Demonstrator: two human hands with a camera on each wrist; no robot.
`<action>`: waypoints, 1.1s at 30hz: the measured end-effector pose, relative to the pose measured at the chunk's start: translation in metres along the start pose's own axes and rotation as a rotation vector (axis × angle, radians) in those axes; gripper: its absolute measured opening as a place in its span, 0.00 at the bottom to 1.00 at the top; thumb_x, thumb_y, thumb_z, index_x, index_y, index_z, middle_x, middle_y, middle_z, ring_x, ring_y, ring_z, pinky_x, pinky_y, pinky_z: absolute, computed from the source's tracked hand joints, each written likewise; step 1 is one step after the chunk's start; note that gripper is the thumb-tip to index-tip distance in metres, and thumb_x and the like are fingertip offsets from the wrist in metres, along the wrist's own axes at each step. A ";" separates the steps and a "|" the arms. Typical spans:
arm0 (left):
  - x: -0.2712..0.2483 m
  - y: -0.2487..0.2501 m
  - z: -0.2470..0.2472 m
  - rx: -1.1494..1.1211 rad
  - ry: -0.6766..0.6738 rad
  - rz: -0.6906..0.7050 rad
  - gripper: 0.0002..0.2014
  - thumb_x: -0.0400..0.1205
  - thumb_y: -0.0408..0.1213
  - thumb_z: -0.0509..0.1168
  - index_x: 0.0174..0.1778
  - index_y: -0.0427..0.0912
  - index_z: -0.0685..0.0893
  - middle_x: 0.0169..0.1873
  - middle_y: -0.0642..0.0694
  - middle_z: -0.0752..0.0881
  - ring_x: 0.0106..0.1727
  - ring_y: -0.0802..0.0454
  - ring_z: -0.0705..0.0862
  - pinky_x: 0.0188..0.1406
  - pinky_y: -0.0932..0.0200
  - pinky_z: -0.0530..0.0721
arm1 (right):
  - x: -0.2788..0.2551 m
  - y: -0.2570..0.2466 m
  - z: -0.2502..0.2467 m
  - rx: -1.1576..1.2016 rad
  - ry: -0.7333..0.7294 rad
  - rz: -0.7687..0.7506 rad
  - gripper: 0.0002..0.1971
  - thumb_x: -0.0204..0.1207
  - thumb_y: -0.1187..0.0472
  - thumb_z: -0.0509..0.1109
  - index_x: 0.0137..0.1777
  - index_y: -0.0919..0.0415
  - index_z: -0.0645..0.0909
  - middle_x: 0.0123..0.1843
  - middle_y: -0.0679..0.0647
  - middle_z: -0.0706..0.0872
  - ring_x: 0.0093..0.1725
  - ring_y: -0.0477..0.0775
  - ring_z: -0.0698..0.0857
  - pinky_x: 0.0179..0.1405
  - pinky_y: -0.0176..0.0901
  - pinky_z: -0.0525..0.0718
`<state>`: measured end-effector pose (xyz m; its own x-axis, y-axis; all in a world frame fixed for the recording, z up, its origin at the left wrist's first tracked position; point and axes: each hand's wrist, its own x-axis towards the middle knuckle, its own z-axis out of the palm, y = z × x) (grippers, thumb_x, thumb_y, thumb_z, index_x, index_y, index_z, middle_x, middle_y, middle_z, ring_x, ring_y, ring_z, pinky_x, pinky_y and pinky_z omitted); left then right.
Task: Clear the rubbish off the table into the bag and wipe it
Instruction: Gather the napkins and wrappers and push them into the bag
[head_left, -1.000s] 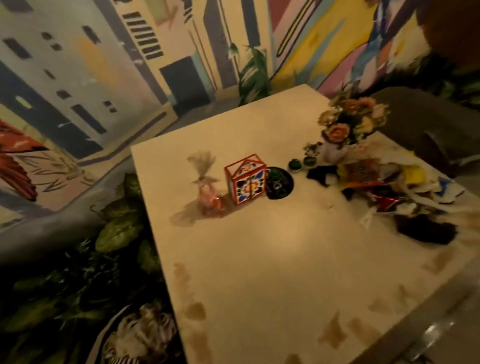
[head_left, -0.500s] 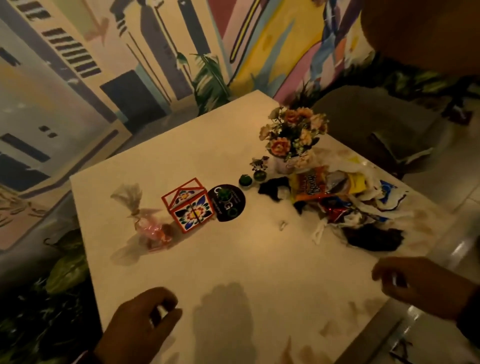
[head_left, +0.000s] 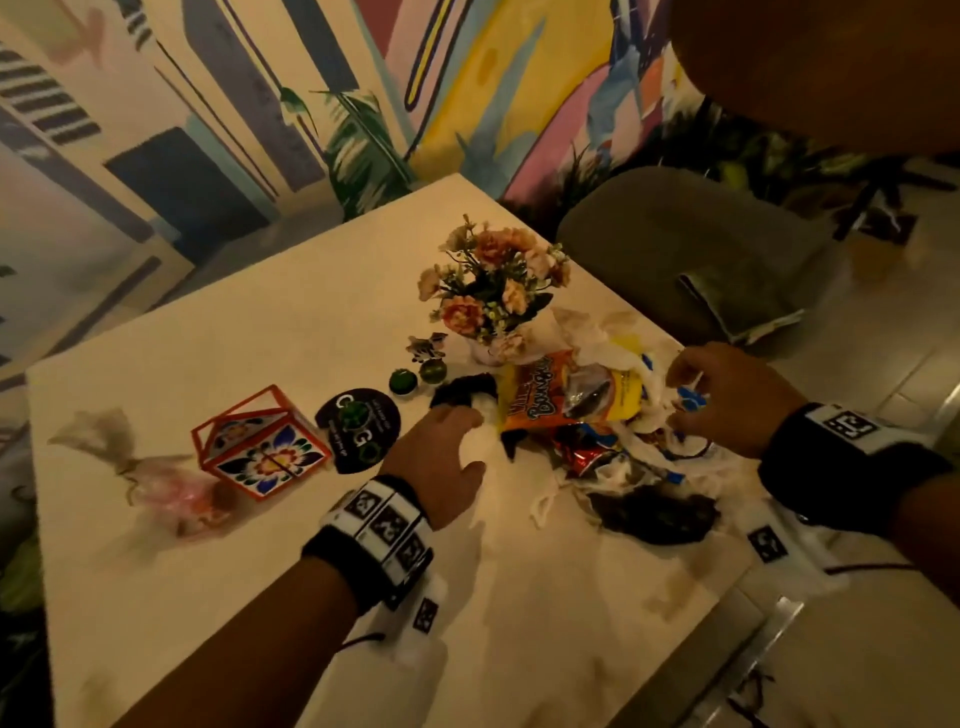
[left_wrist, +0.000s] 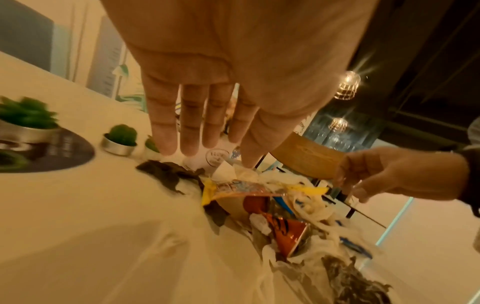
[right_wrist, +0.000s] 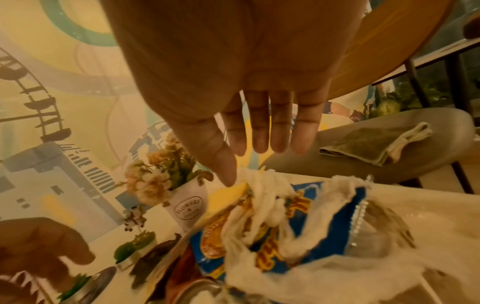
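A heap of rubbish lies on the right side of the pale table (head_left: 249, 332): an orange snack packet (head_left: 535, 400), a yellow packet (head_left: 626, 389), a red wrapper (head_left: 579, 452), white tissues (head_left: 597, 338) and dark crumpled scraps (head_left: 654, 514). My left hand (head_left: 447, 436) hovers at the heap's left edge, fingers straight (left_wrist: 166, 131) above a dark scrap (left_wrist: 166, 174), holding nothing. Over the heap's right side my right hand (head_left: 717, 395) is spread flat, its thumb tip (right_wrist: 228, 179) just touching a white tissue (right_wrist: 267, 185) on a blue packet (right_wrist: 306, 197). A folded grey cloth (right_wrist: 374, 144) lies on the chair seat.
Flowers in a white vase (head_left: 493, 296), small cactus pots (head_left: 402, 381), a black round disc (head_left: 358, 423), an orange-framed floral box (head_left: 260, 447) and a pink wrapped pouch (head_left: 171, 483) stand left of the heap. A grey chair (head_left: 675, 244) sits behind the table. Brown stains (head_left: 670, 587) mark the near edge.
Both hands came into view at the table's near edge, then reached forward to the rubbish heap, left hand to its left side, right hand over its right. The view has moved closer.
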<state>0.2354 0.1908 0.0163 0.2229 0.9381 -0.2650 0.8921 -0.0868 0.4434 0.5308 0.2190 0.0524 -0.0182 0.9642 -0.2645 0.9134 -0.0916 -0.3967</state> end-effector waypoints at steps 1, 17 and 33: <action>0.010 0.011 0.007 0.017 0.000 -0.005 0.28 0.79 0.43 0.65 0.76 0.50 0.67 0.75 0.49 0.68 0.71 0.47 0.73 0.68 0.54 0.74 | 0.007 0.009 0.002 0.014 0.022 0.012 0.19 0.62 0.63 0.81 0.49 0.54 0.76 0.55 0.57 0.78 0.51 0.56 0.79 0.49 0.48 0.78; 0.088 0.066 0.070 0.192 -0.032 -0.077 0.33 0.80 0.46 0.64 0.80 0.49 0.61 0.79 0.43 0.65 0.79 0.41 0.64 0.75 0.46 0.69 | 0.047 0.038 0.042 -0.196 -0.159 -0.092 0.29 0.67 0.60 0.76 0.69 0.51 0.74 0.72 0.56 0.65 0.68 0.65 0.68 0.62 0.55 0.78; -0.021 0.006 -0.022 -0.359 0.379 -0.240 0.07 0.76 0.26 0.68 0.46 0.40 0.86 0.37 0.51 0.86 0.33 0.67 0.81 0.35 0.71 0.77 | 0.050 0.008 0.009 0.175 0.060 -0.214 0.11 0.59 0.66 0.83 0.39 0.62 0.85 0.39 0.55 0.84 0.44 0.56 0.83 0.46 0.43 0.77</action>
<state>0.2270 0.1781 0.0432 -0.1854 0.9778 -0.0979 0.6963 0.2010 0.6891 0.5333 0.2646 0.0283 -0.1746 0.9787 -0.1077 0.8070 0.0795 -0.5852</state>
